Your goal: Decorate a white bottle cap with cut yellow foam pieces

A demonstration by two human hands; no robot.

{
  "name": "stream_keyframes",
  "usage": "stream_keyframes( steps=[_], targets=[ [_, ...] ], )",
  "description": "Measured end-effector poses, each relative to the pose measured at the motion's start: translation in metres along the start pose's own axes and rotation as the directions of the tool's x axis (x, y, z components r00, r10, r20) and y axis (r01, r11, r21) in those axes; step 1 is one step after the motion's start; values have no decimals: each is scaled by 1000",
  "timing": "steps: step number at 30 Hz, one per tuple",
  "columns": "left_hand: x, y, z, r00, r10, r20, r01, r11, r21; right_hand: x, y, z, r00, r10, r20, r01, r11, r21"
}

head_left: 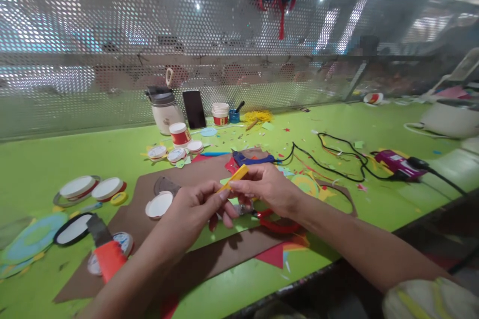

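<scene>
Yellow, a narrow strip (238, 176) sits at the centre of the frame, pinched by both the left hand (202, 203) and the right hand (270, 187). Red-handled scissors (277, 228) lie lower, right of centre, above the green worktop's (224, 299) front edge.

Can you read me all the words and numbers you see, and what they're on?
None can be read clearly.
Front red-and-white tub: label too small and blurred.
Back red-and-white tub: label too small.
Blue-marked lid: marks too blurred.
Purple box on the black cable: pale marks, too blurred.
Yellow strip: no writing visible.
</scene>
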State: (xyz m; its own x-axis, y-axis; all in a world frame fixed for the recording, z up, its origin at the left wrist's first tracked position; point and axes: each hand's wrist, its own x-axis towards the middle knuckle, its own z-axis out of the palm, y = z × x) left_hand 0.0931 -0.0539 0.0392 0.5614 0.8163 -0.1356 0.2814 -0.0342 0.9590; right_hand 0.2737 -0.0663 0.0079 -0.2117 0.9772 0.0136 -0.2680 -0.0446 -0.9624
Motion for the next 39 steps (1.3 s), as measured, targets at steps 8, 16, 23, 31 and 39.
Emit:
stream_keyframes(
  steps=[8,16,23,31,39],
  targets=[
    [2,3,4,999,6,45,-5,1000,-15,1,3,0,995,-20,-97,15,999,-51],
    [6,-9,4,998,-24,61,31,992,-122,0,0,2,994,-42,-100,36,997,-62],
    [10,-17,-2,982,-61,181,122,928,-353,2,0,-2,979,-85,-184,88,996,12],
    [8,-11,1,996,-43,77,59,976,-211,3,-8,-9,991,-105,-86,102,994,-43],
    [4,-5,4,999,31,-7,-31,999,-12,1,-16,-14,974,-226,-23,217,954,-205]
  ],
)
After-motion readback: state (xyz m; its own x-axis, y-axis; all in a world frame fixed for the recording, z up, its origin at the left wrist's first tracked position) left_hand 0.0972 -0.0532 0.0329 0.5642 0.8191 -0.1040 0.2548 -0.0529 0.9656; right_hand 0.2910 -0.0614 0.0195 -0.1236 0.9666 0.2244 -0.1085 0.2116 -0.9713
